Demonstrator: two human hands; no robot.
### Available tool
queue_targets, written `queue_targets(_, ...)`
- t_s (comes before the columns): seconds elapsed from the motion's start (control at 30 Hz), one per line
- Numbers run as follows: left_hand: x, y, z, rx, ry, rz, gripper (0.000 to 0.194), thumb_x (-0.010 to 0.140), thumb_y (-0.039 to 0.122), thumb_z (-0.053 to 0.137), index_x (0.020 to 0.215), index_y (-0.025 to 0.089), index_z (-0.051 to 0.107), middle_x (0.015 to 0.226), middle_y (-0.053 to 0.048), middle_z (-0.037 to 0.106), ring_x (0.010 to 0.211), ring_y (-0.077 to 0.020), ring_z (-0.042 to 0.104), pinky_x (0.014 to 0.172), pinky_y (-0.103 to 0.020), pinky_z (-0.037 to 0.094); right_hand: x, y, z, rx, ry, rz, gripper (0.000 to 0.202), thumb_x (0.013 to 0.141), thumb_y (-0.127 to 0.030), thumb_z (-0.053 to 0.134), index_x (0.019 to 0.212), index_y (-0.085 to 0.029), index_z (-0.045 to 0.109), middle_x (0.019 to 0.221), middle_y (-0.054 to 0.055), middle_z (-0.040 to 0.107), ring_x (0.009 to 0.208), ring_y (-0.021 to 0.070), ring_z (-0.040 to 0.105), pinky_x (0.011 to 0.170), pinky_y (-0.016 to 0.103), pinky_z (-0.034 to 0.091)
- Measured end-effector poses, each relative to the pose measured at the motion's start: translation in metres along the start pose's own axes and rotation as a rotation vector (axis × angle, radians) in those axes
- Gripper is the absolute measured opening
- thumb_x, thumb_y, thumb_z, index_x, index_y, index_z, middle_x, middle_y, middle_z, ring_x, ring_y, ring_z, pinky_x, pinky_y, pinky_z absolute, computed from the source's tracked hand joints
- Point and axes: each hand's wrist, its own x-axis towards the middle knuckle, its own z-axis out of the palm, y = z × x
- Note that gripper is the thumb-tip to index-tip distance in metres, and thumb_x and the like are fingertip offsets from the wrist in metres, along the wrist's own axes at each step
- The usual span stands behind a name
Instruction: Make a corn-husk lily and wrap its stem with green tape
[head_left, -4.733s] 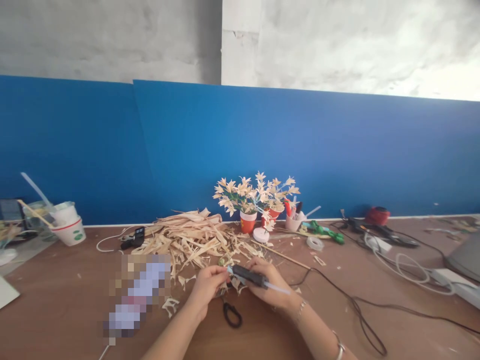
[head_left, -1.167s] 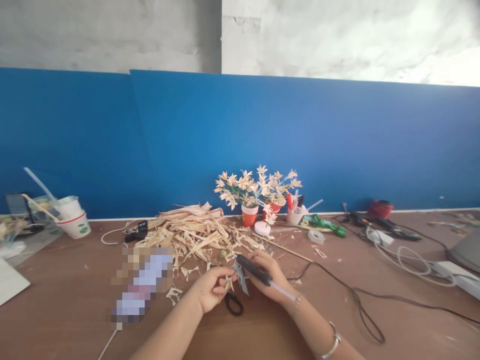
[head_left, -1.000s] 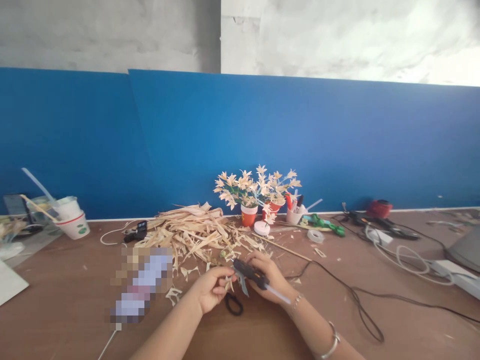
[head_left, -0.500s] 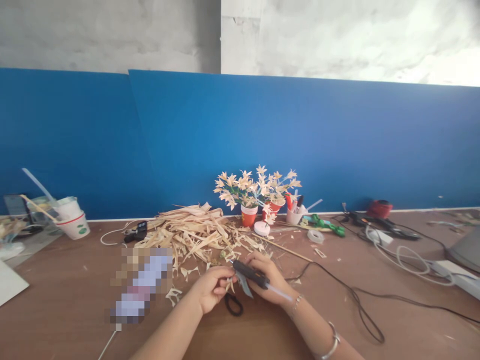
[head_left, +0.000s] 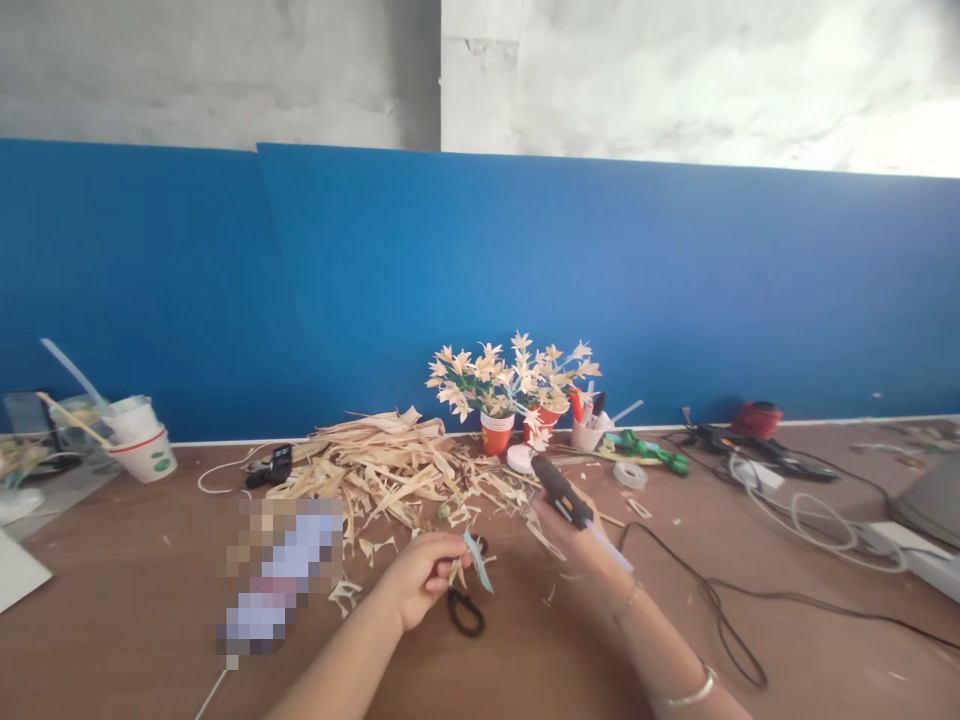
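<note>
My left hand is closed in a pinch on a narrow light-blue strip. A small pale piece of husk shows just below its fingertips. My right hand, blurred by motion, is wrapped round a black glue gun with a clear glue stick jutting from its back. The gun is apart from the strip, up and to the right of it. Black-handled scissors lie under the left fingertips, partly hidden.
A heap of dry corn husk spreads ahead. Behind it stand husk flowers in red cups. A white roll of tape, green ribbon and a black cord lie to the right. A paper cup stands left.
My right hand has drawn the glue gun away from my left hand, forward and to the right. My left hand stays in place, and the blue strip now shows more fully.
</note>
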Motion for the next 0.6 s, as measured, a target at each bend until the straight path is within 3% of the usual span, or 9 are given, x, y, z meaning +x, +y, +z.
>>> queue_targets(0.07, 0.0, 0.0, -0.001, 0.013, -0.009, 0.006, 0.007, 0.062, 0.007, 0.066, 0.066, 0.007, 0.06, 0.06, -0.006, 0.06, 0.037, 0.0006, 0.036, 0.029, -0.008, 0.013, 0.009, 0.009, -0.016, -0.079, 0.071, -0.014, 0.018, 0.071, -0.031, 0.053, 0.084, -0.018, 0.052, 0.071, 0.002, 0.059, 0.065, 0.0177, 0.054, 0.059, 0.027, 0.041)
queue_targets(0.13, 0.0, 0.0, -0.001, 0.027, -0.016, 0.01, 0.008, 0.062, 0.007, 0.066, 0.066, 0.008, 0.06, 0.06, -0.005, 0.06, 0.037, 0.0007, 0.036, 0.03, -0.008, 0.013, 0.016, 0.018, -0.031, -0.306, 0.121, 0.038, 0.025, 0.069, -0.026, 0.052, 0.092, -0.018, 0.05, 0.077, 0.004, 0.061, 0.07, 0.0198, 0.056, 0.061, 0.027, 0.041)
queue_targets(0.3, -0.003, 0.001, -0.001, 0.046, -0.061, 0.046, 0.015, 0.062, 0.013, 0.068, 0.068, 0.011, 0.055, 0.06, -0.003, 0.061, 0.038, 0.0005, 0.035, 0.032, -0.008, 0.012, 0.019, 0.037, -0.055, -0.831, 0.022, 0.399, 0.034, 0.066, -0.018, 0.051, 0.1, -0.016, 0.048, 0.086, 0.012, 0.063, 0.077, 0.0266, 0.061, 0.059, 0.03, 0.038)
queue_targets(0.5, -0.01, 0.003, 0.003, 0.08, -0.108, 0.051, 0.018, 0.062, 0.015, 0.068, 0.072, 0.012, 0.053, 0.061, -0.003, 0.061, 0.038, 0.0006, 0.031, 0.034, -0.011, 0.01, 0.019, 0.053, -0.063, -0.909, -0.07, 0.536, 0.034, 0.071, -0.023, 0.05, 0.104, -0.011, 0.048, 0.094, 0.018, 0.061, 0.092, 0.0311, 0.059, 0.068, 0.035, 0.041)
queue_targets(0.6, -0.012, 0.004, 0.005, 0.085, -0.126, 0.053, 0.019, 0.061, 0.015, 0.069, 0.07, 0.012, 0.053, 0.06, -0.003, 0.06, 0.038, 0.0006, 0.031, 0.034, -0.012, 0.008, 0.017, 0.05, -0.063, -0.957, -0.049, 0.57, 0.032, 0.07, -0.02, 0.05, 0.101, -0.011, 0.052, 0.103, 0.02, 0.058, 0.099, 0.0335, 0.055, 0.076, 0.044, 0.04)
